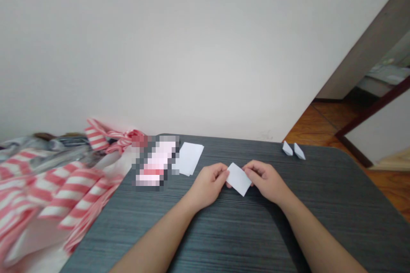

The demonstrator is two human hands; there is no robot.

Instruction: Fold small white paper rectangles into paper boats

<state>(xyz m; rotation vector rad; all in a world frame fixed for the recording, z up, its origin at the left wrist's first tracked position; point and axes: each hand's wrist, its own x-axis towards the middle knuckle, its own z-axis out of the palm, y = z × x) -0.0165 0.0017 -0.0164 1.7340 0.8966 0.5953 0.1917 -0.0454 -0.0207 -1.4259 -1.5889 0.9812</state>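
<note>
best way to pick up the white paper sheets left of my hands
Pinch the near corner of the white paper sheets, coming from your side. They lie flat on the dark table, so little stands proud to grip; that corner looks free, while a blurred object sits close along their left edge.

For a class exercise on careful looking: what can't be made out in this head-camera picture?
- Head view: the left hand and right hand hide the held ends of the paper.
- Head view: pixelation hides the object beside the sheets.
- Head view: the two small paper shapes are too small to show their folds.
- Head view: the striped material is blurred and cut off by the left and bottom edges.
</note>
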